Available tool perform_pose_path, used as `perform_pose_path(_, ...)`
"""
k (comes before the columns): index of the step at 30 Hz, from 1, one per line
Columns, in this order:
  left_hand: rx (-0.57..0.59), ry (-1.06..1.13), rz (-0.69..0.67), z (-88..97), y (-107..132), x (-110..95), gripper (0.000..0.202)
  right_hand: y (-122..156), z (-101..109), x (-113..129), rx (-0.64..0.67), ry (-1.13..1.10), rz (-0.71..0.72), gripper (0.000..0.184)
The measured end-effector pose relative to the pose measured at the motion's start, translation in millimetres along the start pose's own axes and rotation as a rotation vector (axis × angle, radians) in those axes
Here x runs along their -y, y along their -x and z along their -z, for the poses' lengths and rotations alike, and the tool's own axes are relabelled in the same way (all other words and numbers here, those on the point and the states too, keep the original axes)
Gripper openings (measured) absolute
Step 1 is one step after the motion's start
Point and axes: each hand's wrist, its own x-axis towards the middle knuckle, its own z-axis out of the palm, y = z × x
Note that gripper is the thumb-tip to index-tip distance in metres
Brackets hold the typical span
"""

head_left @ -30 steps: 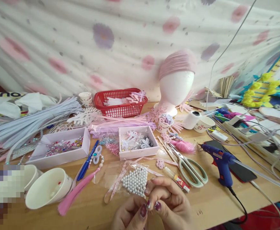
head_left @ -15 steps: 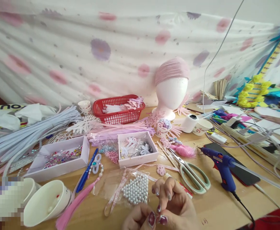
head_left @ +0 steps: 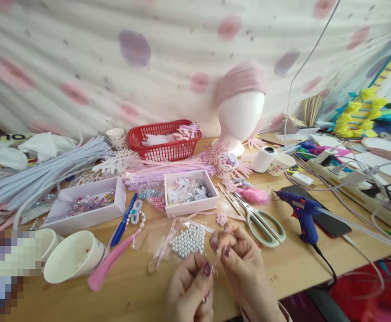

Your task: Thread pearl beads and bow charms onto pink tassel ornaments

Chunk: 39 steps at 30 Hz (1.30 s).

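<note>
Low in front of me, my left hand (head_left: pixel 190 288) is closed, its thumb pressed against the fingers. My right hand (head_left: pixel 244 261) is in a pinch just beside it. A thin, pale pinkish strand (head_left: pixel 217 260) seems to run between the two sets of fingertips; it is too small and blurred to name surely. Just beyond the fingers lies a clear bag of silvery-white pearl beads (head_left: pixel 189 239). A pink flower-shaped piece (head_left: pixel 221 218) and green-handled scissors (head_left: pixel 265 227) rest on the table past my right hand.
A blue glue gun (head_left: pixel 300 212) with its cord stands at right, beside a dark phone (head_left: pixel 332 219). White boxes of gems and trinkets (head_left: pixel 191 208) sit mid-table. Paper cups (head_left: pixel 56 266) and a pink tassel (head_left: pixel 115 259) are at left. Behind are a red basket (head_left: pixel 164 154) and a foam head (head_left: pixel 240 114).
My hands have risen slightly in view, and the fingertips have drawn a little apart, with the pinkish strand now showing between them. The camera view has tilted down.
</note>
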Motion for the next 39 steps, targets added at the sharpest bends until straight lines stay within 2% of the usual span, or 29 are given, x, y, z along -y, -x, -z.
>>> perform_pose_path(3,-0.073,0.019,-0.039,-3.4,8.7,-4.7,0.057,-7.2,0.4,10.1,-0.123,-0.102,0.033,0.034)
perform_pose_path(7,-0.158,0.022,-0.125,-2.7,14.4,-10.2,0.054,-12.5,3.3,23.8,-0.229,-0.075,0.043,0.041)
perform_pose_path(13,-0.207,-0.021,-0.181,-3.8,17.2,-11.5,0.053,-7.7,2.1,23.7,-0.200,-0.031,-0.014,0.049)
perform_pose_path(22,-0.185,-0.031,-0.182,-5.6,18.5,-9.8,0.054,-8.2,7.2,16.3,-0.136,0.029,-0.049,0.044)
perform_pose_path(28,-0.180,-0.053,-0.165,-4.7,18.6,-7.7,0.053,-7.7,0.1,15.9,-0.145,-0.045,-0.125,0.035)
perform_pose_path(32,-0.173,-0.042,-0.145,-4.4,16.9,-5.1,0.056,-7.4,-4.2,17.5,-0.151,-0.059,-0.183,0.040)
perform_pose_path(35,-0.167,-0.041,-0.143,-3.6,15.2,-3.1,0.057,-7.3,-2.5,15.7,-0.161,-0.083,-0.186,0.045)
perform_pose_path(39,-0.157,-0.031,-0.147,-2.4,14.0,-2.2,0.058,-8.2,1.3,12.5,-0.130,-0.127,-0.183,0.038)
